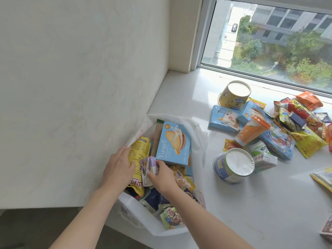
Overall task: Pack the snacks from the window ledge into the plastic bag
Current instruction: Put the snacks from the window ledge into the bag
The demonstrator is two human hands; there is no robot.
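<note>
Both hands down in the mouth of the white plastic bag (198, 139), which sits at the left end of the window ledge (269, 203), hard against the wall. Left hand (117, 169) flat-fingered against a yellow pouch (137, 150) at the bag's left side, pressing it aside, gripping nothing. Right hand (162, 177) pinching a small purple packet (148, 165), fingers curled round its lower edge, tucking it between the yellow pouch and a pale blue biscuit box (173, 143). Hands close together, nearly touching across the packet.

Bag already well filled: blue box propped upright on its long axis, dark sachets and a cartoon-printed packet (172, 219) near the front rim.

Remaining snacks all lying to the right of the hands, well apart from the bag: nearest, a tub on its side (233, 166) with its film-sealed top facing the camera; beyond it an orange-lidded cup (251, 132) tilted over, two more blue boxes, a yellow tub (234, 93), then a heap of foil packets toward the window. Right hand the nearer one for any of these, probably the tipped tub first. Further packets at the right edge cut off by the frame, so hard to identify.
</note>
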